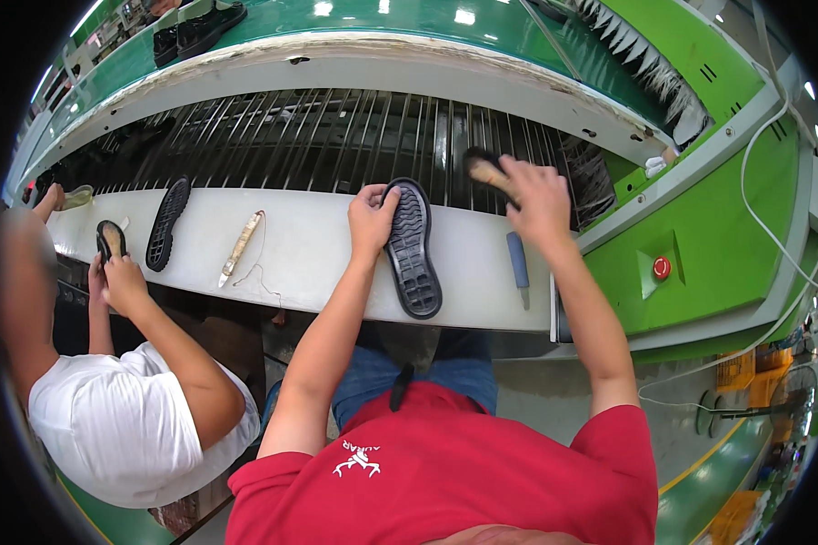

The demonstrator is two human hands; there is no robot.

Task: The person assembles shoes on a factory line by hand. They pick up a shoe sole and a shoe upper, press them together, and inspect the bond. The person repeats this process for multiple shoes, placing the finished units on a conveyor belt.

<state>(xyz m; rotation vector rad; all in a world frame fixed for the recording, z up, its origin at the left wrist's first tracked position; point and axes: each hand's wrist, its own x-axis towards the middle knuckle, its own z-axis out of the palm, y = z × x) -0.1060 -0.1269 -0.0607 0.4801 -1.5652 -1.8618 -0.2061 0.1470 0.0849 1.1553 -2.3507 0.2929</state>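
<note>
Black sole point(413, 247) — in left hand point(371, 221)

Upper garment: a plain red short-sleeved fabric T-shirt point(491, 454), matte, with light creasing. Left chest bears a white printed emblem point(357, 462) of branching, skeletal outline, with small white lettering point(361, 447) beside it. Both sleeves end above the elbow; forearms are uncovered. Left grip point(373, 221) and right grip point(538, 202): bare hands. Lower garment: blue denim jeans point(474, 379). A narrow black strip point(401, 387) shows at the waist; material indeterminable.
</note>
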